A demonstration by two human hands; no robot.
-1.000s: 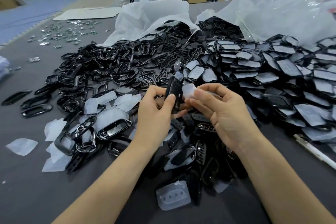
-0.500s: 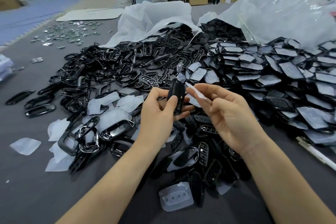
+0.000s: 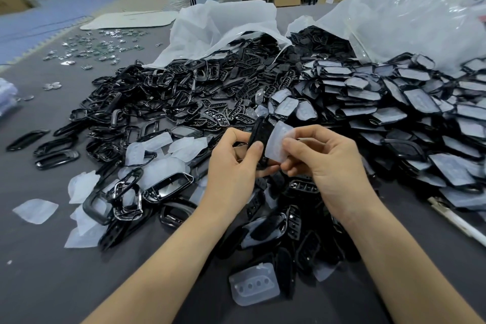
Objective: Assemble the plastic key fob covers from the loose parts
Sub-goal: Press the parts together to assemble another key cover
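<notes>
Bags first: a white plastic bag (image 3: 223, 26) lies open at the back of the grey table (image 3: 39, 258), spilling black frames and button plates (image 3: 200, 92) toward the person. The pile runs right up to the hands. Beside it on the right, a clear plastic bag (image 3: 407, 21) has its mouth over a heap of black covers with translucent pads (image 3: 394, 108) in them, overlapping like shingles.

Above the near edge of the pile, the left hand (image 3: 234, 166) grips a black fob shell (image 3: 260, 137) edge-on, thumb on the near side and fingers curled behind. The right hand (image 3: 328, 163) pinches a translucent button pad (image 3: 278, 143) between thumb and fingertips, the other fingers loosely bent. The pad touches the shell's right side; whether it is seated in it I cannot tell.

Half a second ago the pad was turned thin-edge to the camera and held a little off the shell — now its broad face shows and it lies against the shell. The left hand's hold is unchanged. A loose pad (image 3: 253, 284) lies on the table between the forearms, where it was before.
</notes>
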